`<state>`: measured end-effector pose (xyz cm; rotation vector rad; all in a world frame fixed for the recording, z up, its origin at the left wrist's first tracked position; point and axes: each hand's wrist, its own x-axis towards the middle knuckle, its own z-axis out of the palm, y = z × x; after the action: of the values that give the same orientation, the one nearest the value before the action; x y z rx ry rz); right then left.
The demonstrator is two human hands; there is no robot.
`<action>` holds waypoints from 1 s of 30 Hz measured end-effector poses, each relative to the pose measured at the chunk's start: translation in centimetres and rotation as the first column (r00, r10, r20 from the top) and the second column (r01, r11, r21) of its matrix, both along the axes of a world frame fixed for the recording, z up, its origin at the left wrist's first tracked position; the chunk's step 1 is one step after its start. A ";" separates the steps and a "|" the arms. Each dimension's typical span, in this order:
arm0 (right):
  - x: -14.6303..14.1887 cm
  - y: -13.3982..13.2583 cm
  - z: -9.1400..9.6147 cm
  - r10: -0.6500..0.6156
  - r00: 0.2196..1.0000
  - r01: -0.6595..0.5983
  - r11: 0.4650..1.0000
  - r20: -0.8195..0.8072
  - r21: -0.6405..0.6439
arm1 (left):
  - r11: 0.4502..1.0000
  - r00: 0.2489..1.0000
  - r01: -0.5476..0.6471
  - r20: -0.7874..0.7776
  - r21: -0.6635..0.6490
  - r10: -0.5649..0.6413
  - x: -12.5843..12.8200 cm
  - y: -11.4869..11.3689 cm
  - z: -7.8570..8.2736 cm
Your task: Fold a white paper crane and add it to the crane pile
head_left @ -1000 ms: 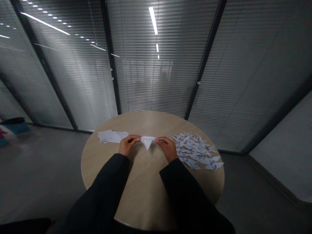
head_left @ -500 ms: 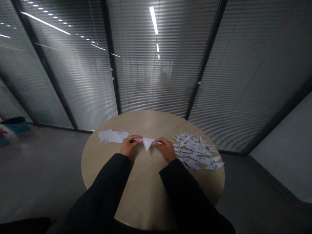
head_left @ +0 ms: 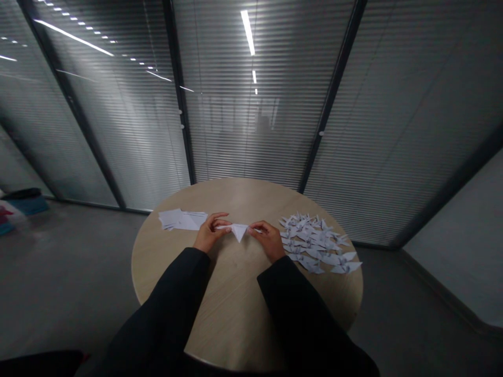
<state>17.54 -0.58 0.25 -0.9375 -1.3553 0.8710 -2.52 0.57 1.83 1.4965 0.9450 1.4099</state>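
Between my hands, over the middle of the round table, is a white folded paper crane (head_left: 239,232) with a triangular part pointing toward me. My left hand (head_left: 211,232) pinches its left end between thumb and fingers, the upper fingers lifted a little. At the other end, my right hand (head_left: 268,240) grips the paper with thumb and fingertips. The ends of the paper are partly hidden by my fingers. To the right of my right hand lie several finished paper cranes (head_left: 312,241) in a spread pile. White paper sheets (head_left: 183,220) lie beyond my left hand.
The round wooden table (head_left: 228,309) stands close to a glass partition with blinds (head_left: 251,141). A blue bin with a black liner (head_left: 26,203) sits on the floor at the far left. A pale wall (head_left: 463,235) rises at the right.
The folded paper has shifted slightly to the right. My left hand's upper fingers have lifted and loosened a little, while my right hand has barely moved.
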 end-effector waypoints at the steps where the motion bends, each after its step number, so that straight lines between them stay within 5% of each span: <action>1: 0.0 0.0 0.0 -0.005 1.000 0.005 1.000 -0.003 0.012 | 1.000 1.000 0.012 0.012 -0.007 -0.012 0.1 -0.1 0.0; 23: 0.3 0.2 0.0 -0.082 0.993 0.084 0.996 -0.084 0.023 | 0.994 0.990 -0.107 0.093 0.015 0.105 -0.5 0.6 -0.5; 30: 0.4 0.4 -0.5 -0.078 0.996 0.072 0.988 0.042 0.137 | 0.989 0.987 -0.144 0.078 0.016 0.143 -0.7 0.8 -0.9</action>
<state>17.90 -0.19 -0.21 -0.9019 -1.3926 0.6945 -3.17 1.39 0.88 1.4029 1.0097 1.5734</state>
